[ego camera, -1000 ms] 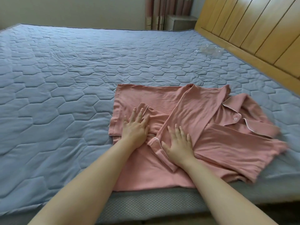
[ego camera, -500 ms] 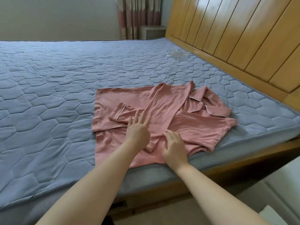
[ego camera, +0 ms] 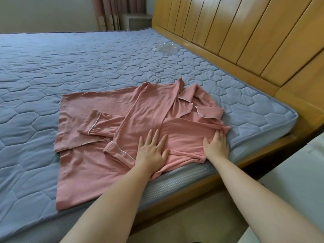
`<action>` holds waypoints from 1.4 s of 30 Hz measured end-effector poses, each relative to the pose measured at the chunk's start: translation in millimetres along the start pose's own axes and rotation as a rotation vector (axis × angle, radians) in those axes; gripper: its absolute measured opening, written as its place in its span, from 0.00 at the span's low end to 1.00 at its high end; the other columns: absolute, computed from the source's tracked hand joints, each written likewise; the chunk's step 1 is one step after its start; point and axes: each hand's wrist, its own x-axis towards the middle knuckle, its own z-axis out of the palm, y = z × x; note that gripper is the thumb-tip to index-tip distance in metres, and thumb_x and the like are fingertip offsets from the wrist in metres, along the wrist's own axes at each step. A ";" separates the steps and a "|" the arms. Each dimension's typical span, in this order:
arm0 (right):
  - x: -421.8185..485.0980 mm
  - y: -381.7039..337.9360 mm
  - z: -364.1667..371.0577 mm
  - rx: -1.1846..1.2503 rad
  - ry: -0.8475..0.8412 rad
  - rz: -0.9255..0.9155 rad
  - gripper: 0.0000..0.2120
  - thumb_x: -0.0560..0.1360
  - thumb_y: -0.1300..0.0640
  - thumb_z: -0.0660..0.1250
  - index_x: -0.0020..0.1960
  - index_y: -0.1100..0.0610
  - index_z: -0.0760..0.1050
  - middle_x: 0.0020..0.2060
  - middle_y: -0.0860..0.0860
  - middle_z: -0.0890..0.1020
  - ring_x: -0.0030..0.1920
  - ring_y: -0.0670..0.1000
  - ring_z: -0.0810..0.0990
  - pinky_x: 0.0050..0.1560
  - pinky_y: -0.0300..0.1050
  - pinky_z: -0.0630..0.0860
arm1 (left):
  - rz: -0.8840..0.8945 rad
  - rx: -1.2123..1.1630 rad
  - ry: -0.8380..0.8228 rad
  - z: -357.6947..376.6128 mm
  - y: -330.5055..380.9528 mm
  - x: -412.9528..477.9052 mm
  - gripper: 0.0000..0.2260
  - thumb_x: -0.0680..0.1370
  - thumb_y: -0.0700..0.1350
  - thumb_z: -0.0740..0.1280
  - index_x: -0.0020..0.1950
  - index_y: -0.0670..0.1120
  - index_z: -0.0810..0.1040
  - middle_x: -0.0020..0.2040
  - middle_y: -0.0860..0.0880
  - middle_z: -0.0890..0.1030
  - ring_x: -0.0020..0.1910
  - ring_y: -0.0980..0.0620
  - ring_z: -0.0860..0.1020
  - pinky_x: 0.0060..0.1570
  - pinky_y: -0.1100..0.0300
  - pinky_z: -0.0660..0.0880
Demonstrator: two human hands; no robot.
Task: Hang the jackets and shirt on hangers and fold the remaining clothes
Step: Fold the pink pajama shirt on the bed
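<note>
On blue mattress (ego camera: 87, 67): one pink shirt (ego camera: 108, 109); left hand (ego camera: 152, 151), right hand (ego camera: 216, 146) both pressing it, fingers (ego camera: 149, 137) straight, gripping nothing

Head cam, fwd-down, close over bed (ego camera: 87, 67)

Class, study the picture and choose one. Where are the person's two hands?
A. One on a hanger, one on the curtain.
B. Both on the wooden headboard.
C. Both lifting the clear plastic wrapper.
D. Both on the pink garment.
D: the left hand lies flat, fingers spread, on the pink garment, and the right hand rests on its bunched end.
</note>
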 end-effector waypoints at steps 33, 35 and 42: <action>99.0 -37.6 -36.6 1.025 -0.045 0.557 0.12 0.76 0.61 0.65 0.57 0.66 0.76 0.33 0.55 0.81 0.32 0.51 0.78 0.40 0.48 0.75 | -0.103 0.050 0.067 -3.4 -105.3 -26.2 0.35 0.69 0.63 0.33 0.77 0.58 0.43 0.79 0.55 0.44 0.77 0.52 0.41 0.74 0.47 0.39; 94.8 -53.8 -44.0 0.756 0.172 0.399 0.04 0.74 0.62 0.66 0.45 0.64 0.76 0.38 0.54 0.78 0.41 0.52 0.74 0.49 0.48 0.73 | -0.100 0.047 0.071 -3.4 -106.6 -22.7 0.36 0.69 0.63 0.34 0.78 0.59 0.44 0.79 0.55 0.45 0.78 0.51 0.43 0.74 0.47 0.41; 39.3 -118.3 -28.9 0.178 0.219 -0.542 0.08 0.74 0.60 0.62 0.41 0.52 0.77 0.33 0.52 0.79 0.39 0.61 0.77 0.38 0.47 0.71 | -0.099 0.024 0.034 -3.1 -104.8 -17.9 0.37 0.67 0.63 0.34 0.77 0.61 0.48 0.79 0.54 0.48 0.78 0.50 0.46 0.74 0.46 0.41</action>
